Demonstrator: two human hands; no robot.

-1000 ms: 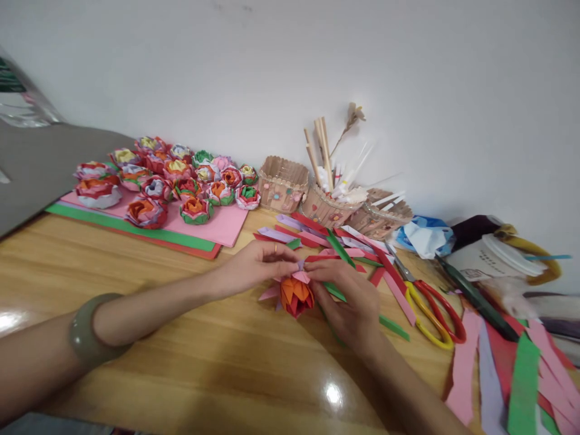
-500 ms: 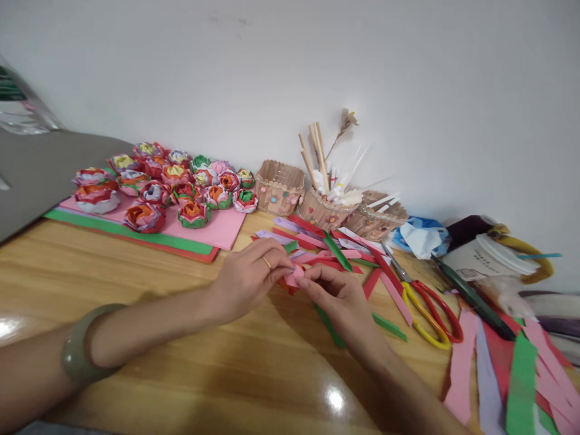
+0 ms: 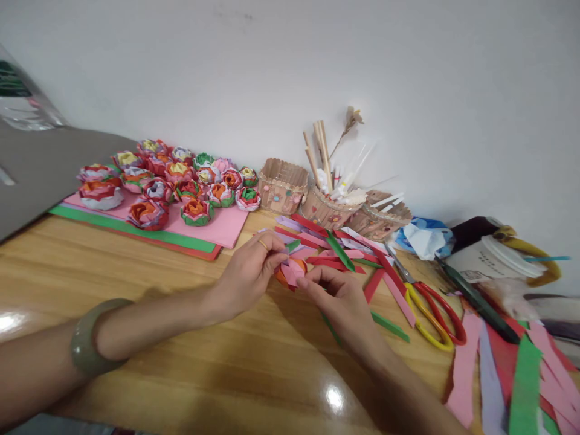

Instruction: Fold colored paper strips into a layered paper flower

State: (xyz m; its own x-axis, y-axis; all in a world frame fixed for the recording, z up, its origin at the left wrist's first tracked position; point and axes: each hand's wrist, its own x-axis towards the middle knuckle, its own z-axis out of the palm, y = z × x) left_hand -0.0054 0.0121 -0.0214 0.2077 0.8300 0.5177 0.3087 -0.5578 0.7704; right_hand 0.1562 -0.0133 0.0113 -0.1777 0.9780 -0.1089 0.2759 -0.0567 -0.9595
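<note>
Between both hands, over the wooden table, is a small folded paper flower (image 3: 292, 272) in pink and orange. My left hand (image 3: 249, 272), with a ring on one finger, pinches its left side. The fingertips of my right hand (image 3: 338, 296) are closed on its pink right edge. Just behind the flower lies a loose pile of folded paper strips (image 3: 339, 249) in red, pink, purple and green. Finished-looking paper flowers (image 3: 148, 212) stand in rows on stacked coloured sheets (image 3: 217, 232) at the left.
Three decorated baskets (image 3: 281, 187) stand by the wall, two holding sticks. Scissors (image 3: 428, 308) with red and yellow handles lie right of the strips. Further right are a green-handled tool (image 3: 478, 302), a white tub (image 3: 493, 260) and torn paper strips (image 3: 523, 386).
My left fingers have shifted up and left along the flower, so more of its pink and orange paper shows. The view has moved slightly.
</note>
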